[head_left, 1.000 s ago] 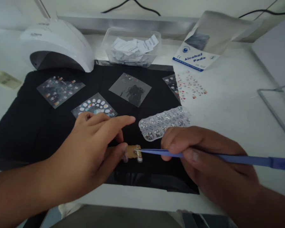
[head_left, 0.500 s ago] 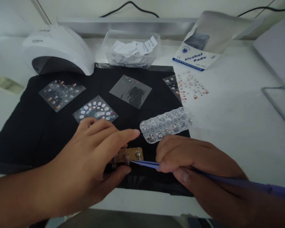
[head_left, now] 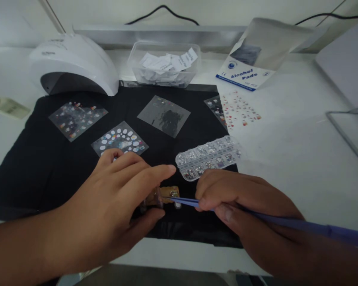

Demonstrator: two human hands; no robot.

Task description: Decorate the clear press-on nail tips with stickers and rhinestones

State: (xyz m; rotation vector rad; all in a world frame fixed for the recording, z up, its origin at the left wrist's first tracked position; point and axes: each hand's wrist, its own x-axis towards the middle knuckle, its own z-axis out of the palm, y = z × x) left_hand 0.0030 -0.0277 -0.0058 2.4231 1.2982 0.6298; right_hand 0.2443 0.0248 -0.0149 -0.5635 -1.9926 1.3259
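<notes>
Wrapped thumb-and-fingers, left hand (head_left: 119,190) has the left end of a small tan strip (head_left: 166,191), index finger sticking out loose above it; right hand (head_left: 241,204) is pinched closed on blue tweezers (head_left: 298,223). So, left to right: white dome-shaped device (head_left: 77,59) at the back left edge of the black mat (head_left: 41,159), then a clear sticker sheet (head_left: 77,119), then one with white ovals (head_left: 121,137) just past my left knuckles. Tub of white packets (head_left: 164,65) is at the back. Strip's low over the mat, between my hands, with a shiny bit (head_left: 174,194) at its right end. Tweezer tips are right at the strip; can't tell if they're nipping anything. Clear gem case (head_left: 209,156) is just beyond my right knuckles, and the Alcohol Pads box (head_left: 244,71) stands back right on the white table (head_left: 298,131).
</notes>
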